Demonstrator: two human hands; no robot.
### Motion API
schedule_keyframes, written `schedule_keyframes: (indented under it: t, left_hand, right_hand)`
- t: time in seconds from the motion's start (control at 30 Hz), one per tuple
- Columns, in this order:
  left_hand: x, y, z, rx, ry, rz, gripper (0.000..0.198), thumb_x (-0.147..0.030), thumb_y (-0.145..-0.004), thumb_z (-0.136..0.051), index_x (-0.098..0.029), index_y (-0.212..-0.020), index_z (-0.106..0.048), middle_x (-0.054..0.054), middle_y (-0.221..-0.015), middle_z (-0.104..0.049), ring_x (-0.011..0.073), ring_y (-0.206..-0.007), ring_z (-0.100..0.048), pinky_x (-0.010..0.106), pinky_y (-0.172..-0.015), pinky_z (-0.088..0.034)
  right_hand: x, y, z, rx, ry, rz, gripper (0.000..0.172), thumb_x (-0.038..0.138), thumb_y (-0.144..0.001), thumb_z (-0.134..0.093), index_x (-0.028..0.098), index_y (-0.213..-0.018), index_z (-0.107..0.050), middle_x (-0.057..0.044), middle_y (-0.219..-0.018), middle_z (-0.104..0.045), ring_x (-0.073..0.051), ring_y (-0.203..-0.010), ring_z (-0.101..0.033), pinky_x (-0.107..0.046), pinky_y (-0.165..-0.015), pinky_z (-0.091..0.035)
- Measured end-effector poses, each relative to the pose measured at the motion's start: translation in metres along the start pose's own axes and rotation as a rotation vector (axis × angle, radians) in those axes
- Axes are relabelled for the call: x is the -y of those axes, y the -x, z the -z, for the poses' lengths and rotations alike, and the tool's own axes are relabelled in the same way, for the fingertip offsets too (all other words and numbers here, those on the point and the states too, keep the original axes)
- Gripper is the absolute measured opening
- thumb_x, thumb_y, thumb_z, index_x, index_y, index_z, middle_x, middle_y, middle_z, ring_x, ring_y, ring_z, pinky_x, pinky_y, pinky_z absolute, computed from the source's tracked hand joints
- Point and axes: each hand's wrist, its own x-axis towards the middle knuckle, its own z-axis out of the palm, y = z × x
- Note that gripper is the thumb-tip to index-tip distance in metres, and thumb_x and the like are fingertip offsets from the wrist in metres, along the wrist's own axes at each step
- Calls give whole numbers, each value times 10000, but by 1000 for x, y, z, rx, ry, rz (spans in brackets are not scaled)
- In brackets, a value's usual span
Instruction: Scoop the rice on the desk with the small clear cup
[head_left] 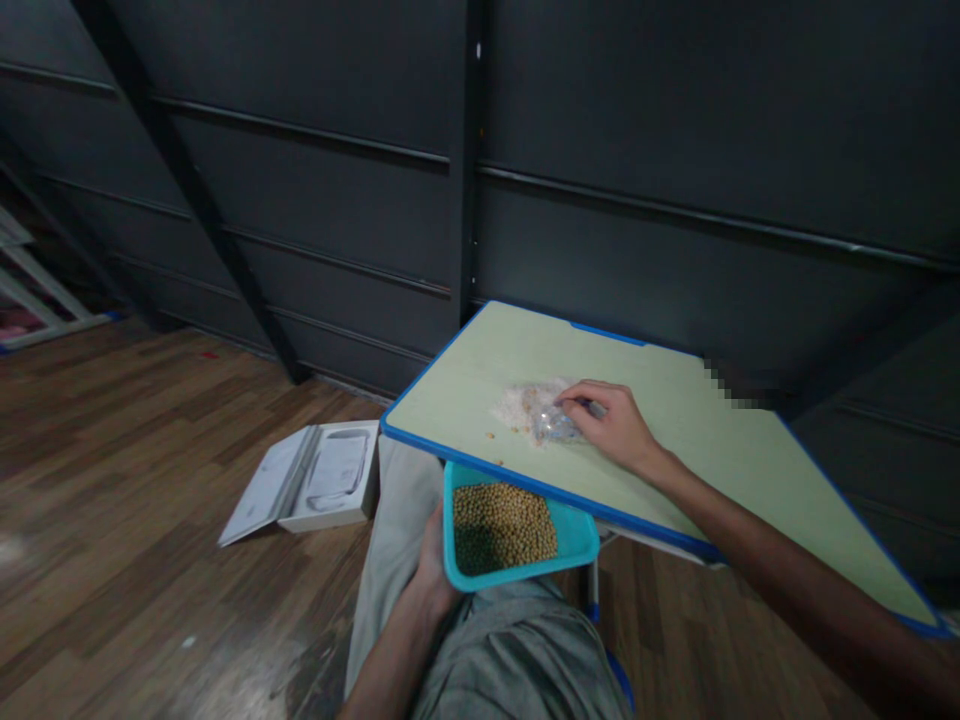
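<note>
My left hand [439, 565] grips the left side of a turquoise plastic tray [577, 540], which is tilted just under the table's front edge, above my lap. Round, tan beans [517, 525] that look like soybeans fill its left and middle part; the left of the heap lies in shadow. On the pale green folding table [675, 420], my right hand [611, 415] has its fingers closed on a crinkled clear plastic bag [553, 425]. Small white grains [512, 405] lie spread beside and behind the bag, with a few tan beans [490, 435] loose near the front edge.
An opened white box [330, 480] with papers in it lies on the wooden floor [150, 480] at the left. A dark panelled wall [360, 190] stands behind the table. A white rack [45, 290] shows at the far left.
</note>
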Motion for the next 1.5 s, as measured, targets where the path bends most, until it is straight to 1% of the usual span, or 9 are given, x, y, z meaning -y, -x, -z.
schedule_keyframes:
  t: [0.17, 0.4, 0.6, 0.7, 0.8, 0.9, 1.07, 1.37, 1.5]
  left_hand:
    - [0, -1, 0, -35, -30, 10, 367, -338, -843, -633, -100, -1095, -755, 128, -973, -828, 318, -937, -774, 477, -956, -591]
    - [1, 3, -1, -24, -29, 24, 406, -352, -865, -606, -135, -1184, -730, 98, -991, -831, 299, -912, -779, 455, -944, -594]
    - [-1, 10, -4, 4, -34, 23, 398, -363, -888, -586, -144, -1186, -733, 82, -967, -835, 295, -892, -780, 433, -916, -602]
    - [-1, 11, -6, 3, -28, 30, 401, -365, -892, -581, -129, -1176, -738, 89, -954, -834, 295, -896, -779, 430, -920, -598]
    - [-1, 13, -9, -1, -23, 36, 397, -358, -895, -579, -123, -1172, -740, 94, -949, -834, 297, -909, -777, 431, -929, -593]
    - [-2, 14, -10, -3, 4, 40, 399, -346, -886, -590, -114, -1176, -737, 105, -971, -832, 298, -922, -776, 430, -936, -590]
    - [-2, 12, -8, 13, 16, 49, 404, -338, -880, -597, -108, -1183, -732, 111, -998, -829, 297, -931, -775, 435, -948, -586]
    - [-1, 9, -4, 39, -42, 22, 367, -370, -899, -573, -150, -1127, -759, 87, -952, -835, 298, -934, -777, 431, -920, -602]
    - [-2, 8, -6, 42, 4, 44, 360, -331, -854, -619, -125, -1116, -757, 103, -968, -833, 311, -959, -772, 450, -948, -591]
  right_hand:
    - [-1, 1, 0, 29, -5, -5, 171, 147, -849, -601, 217, -836, -756, -34, -853, -768, -199, -804, -695, -349, -779, -506]
    - [1, 2, 2, 44, -24, -8, 161, 166, -846, -603, 212, -831, -757, -37, -855, -775, -197, -805, -703, -349, -781, -513]
    - [4, 2, 2, 84, -79, -16, 146, 201, -852, -616, 213, -834, -761, -40, -849, -782, -201, -799, -709, -352, -776, -522]
    - [4, 1, 3, 35, -73, -33, 149, 200, -851, -611, 216, -826, -757, -38, -850, -781, -201, -798, -709, -348, -771, -522]
    - [1, 0, 5, -37, 17, -24, 154, 186, -846, -605, 210, -828, -756, -44, -842, -776, -210, -786, -701, -360, -771, -510]
    - [-2, -1, 6, -56, 85, -4, 158, 179, -846, -602, 200, -839, -758, -51, -832, -771, -215, -771, -689, -367, -767, -503]
    - [-4, 0, 6, -36, 92, 10, 165, 166, -842, -597, 203, -843, -757, -50, -846, -776, -216, -785, -698, -376, -781, -504]
    - [0, 2, 4, 18, 36, 14, 161, 176, -857, -609, 231, -838, -759, -32, -857, -779, -207, -797, -702, -380, -795, -511]
    - [2, 2, 4, 32, 33, 13, 162, 187, -861, -609, 234, -834, -762, -30, -842, -776, -205, -786, -697, -381, -788, -511]
